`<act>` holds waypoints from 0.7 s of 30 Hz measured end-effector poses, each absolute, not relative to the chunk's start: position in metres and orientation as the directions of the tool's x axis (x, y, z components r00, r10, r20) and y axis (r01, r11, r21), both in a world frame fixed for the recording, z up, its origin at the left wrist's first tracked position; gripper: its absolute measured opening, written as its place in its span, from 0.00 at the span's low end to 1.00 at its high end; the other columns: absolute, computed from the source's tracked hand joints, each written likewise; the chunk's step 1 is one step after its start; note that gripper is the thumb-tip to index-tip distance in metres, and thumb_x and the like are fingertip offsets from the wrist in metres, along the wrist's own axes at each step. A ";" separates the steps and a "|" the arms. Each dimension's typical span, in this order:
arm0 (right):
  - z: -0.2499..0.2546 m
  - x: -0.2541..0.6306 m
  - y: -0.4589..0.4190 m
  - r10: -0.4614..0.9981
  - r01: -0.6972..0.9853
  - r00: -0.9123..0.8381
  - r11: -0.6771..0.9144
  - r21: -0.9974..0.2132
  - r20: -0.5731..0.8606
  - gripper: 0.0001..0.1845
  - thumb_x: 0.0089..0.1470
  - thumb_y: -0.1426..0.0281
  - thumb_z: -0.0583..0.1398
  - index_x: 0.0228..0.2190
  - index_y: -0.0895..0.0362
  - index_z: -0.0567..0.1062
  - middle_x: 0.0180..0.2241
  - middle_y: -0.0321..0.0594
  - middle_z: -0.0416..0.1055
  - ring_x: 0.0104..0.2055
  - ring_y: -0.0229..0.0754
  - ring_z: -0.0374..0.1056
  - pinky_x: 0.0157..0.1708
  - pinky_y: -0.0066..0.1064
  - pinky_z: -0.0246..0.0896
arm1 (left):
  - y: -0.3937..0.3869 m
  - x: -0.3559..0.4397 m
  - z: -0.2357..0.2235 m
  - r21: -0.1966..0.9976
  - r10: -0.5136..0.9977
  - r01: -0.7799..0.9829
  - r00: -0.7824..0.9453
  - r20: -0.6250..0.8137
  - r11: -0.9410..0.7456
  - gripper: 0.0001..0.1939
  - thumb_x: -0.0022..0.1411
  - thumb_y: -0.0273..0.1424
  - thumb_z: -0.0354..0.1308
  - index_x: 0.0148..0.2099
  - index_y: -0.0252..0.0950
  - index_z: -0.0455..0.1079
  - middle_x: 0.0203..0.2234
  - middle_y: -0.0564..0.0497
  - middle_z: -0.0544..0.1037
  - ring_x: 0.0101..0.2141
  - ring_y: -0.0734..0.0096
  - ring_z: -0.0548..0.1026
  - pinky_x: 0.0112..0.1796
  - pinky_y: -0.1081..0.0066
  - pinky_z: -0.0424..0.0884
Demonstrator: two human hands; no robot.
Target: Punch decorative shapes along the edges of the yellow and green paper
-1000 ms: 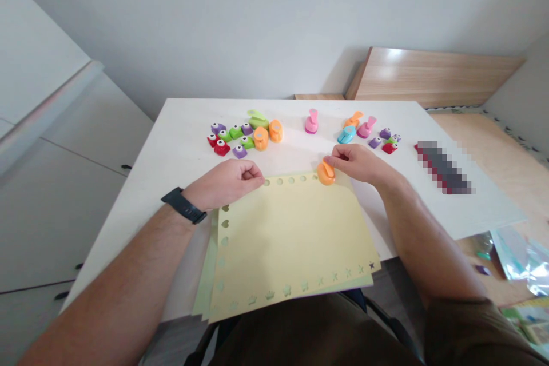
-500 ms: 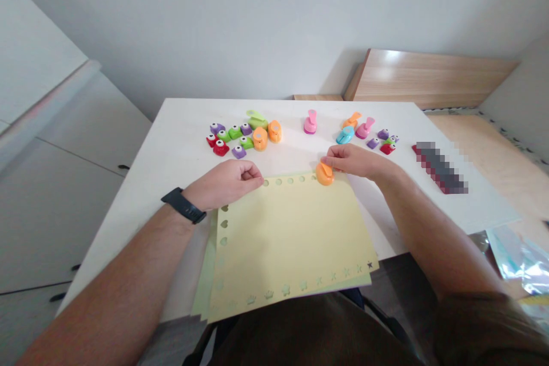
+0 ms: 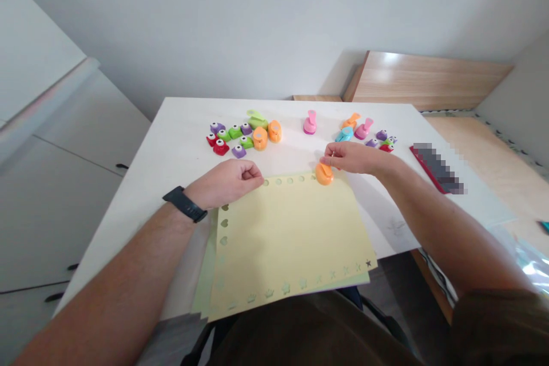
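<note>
Orange craft punch is sitting at top edge of yellow sheet, just R of a row of small round holes; can't tell if paper's edge is in its slot. R hand is gripping it in a narrow pinch, fingertips on top of punch, wrist angled out to the R. L hand is loosely curled, holding nothing visible, resting at sheet's top edge right next to first round hole. Black watch is sitting on L wrist.

Yellow sheet is lying on a pale green sheet, edges showing at L & bottom. Heart holes are running down its L side, w/ crowns, flowers & stars along the bottom. Both sheets are lying on white table.

Further up, more punches are standing in 2 groups: cluster of purple, red, green & orange ones up L, pink, blue & orange ones w/ small purple & red ones up R, 1 pink punch between. Red item, partly pixelated, is lying on table to the R. Wooden board is leaning behind table; white cabinets are standing on L.
</note>
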State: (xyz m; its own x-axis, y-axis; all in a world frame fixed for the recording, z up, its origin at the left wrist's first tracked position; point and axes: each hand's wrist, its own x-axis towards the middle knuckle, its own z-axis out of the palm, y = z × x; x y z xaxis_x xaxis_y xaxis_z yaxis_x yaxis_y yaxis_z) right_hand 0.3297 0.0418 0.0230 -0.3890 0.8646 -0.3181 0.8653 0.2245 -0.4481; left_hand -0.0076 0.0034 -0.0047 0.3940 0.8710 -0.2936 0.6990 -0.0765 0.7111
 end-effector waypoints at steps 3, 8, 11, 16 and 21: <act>0.025 0.329 0.040 0.864 0.866 -0.393 0.233 -0.442 -0.315 0.18 0.58 0.50 0.58 0.32 0.53 0.72 0.28 0.37 0.72 0.26 0.39 0.63 0.26 0.32 0.51 | 0.003 -0.007 -0.004 0.715 0.870 0.695 0.396 -0.293 -0.076 0.14 0.58 0.46 0.58 0.36 0.40 0.73 0.27 0.53 0.79 0.26 0.70 0.75 0.23 0.73 0.67; 0.025 0.328 0.034 0.886 0.841 -0.409 0.272 -0.468 -0.220 0.15 0.59 0.54 0.58 0.36 0.52 0.68 0.28 0.35 0.70 0.26 0.38 0.61 0.27 0.31 0.50 | 0.003 -0.008 -0.004 0.716 0.874 0.694 0.393 -0.288 -0.076 0.14 0.58 0.45 0.58 0.35 0.40 0.73 0.27 0.52 0.79 0.26 0.69 0.75 0.23 0.73 0.67; 0.024 0.325 0.031 0.876 0.825 -0.449 0.330 -0.460 -0.176 0.14 0.60 0.57 0.56 0.30 0.53 0.66 0.26 0.34 0.67 0.27 0.37 0.59 0.28 0.31 0.50 | 0.003 -0.008 -0.005 0.714 0.873 0.697 0.390 -0.291 -0.074 0.15 0.58 0.46 0.58 0.36 0.40 0.73 0.28 0.52 0.79 0.26 0.70 0.75 0.23 0.73 0.67; 0.027 0.318 0.026 0.874 0.845 -0.450 0.350 -0.405 -0.183 0.13 0.61 0.61 0.53 0.28 0.54 0.64 0.25 0.34 0.65 0.27 0.38 0.60 0.29 0.31 0.49 | 0.003 -0.008 -0.005 0.702 0.873 0.708 0.390 -0.292 -0.081 0.15 0.58 0.46 0.57 0.36 0.40 0.73 0.27 0.53 0.79 0.27 0.70 0.75 0.24 0.74 0.67; 0.026 0.316 0.025 0.870 0.849 -0.444 0.332 -0.411 -0.214 0.12 0.62 0.61 0.52 0.29 0.54 0.63 0.25 0.35 0.65 0.29 0.39 0.61 0.30 0.31 0.49 | 0.004 -0.009 -0.005 0.688 0.873 0.721 0.385 -0.298 -0.083 0.15 0.59 0.46 0.57 0.37 0.40 0.73 0.28 0.53 0.80 0.28 0.70 0.75 0.24 0.74 0.67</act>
State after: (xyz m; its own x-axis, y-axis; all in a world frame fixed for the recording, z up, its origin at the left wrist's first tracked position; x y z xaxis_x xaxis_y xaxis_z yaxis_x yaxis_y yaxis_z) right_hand 0.3164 0.0254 0.0265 -0.4436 0.8703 -0.2139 0.8492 0.3320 -0.4106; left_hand -0.0088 0.0036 -0.0051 0.3852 0.8734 -0.2979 0.7208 -0.0832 0.6881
